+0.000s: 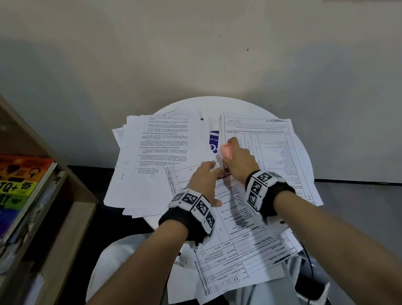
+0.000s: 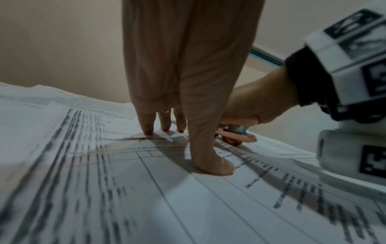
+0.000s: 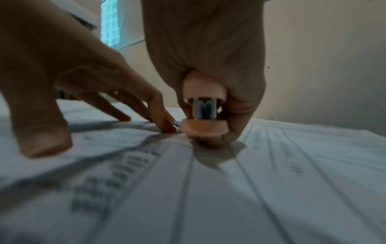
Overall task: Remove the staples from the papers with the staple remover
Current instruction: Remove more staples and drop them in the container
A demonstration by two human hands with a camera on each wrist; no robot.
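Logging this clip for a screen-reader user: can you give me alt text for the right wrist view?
A right hand squeezes a pink staple remover down onto printed papers, its metal jaws meeting the sheet beside the left hand. The left hand's straight fingertips and thumb press the paper flat; a ring shows on one finger.

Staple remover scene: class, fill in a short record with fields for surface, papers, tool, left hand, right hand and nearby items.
surface: round white table against a wall
papers: printed sheets spread over the table, overlapping
tool: pink staple remover with metal jaws, down at the top sheet
left hand: left hand with spread fingertips pressing the sheet flat beside the tool
right hand: right hand grips the staple remover
staple: too small to make out
nearby items: books on a wooden shelf at the left
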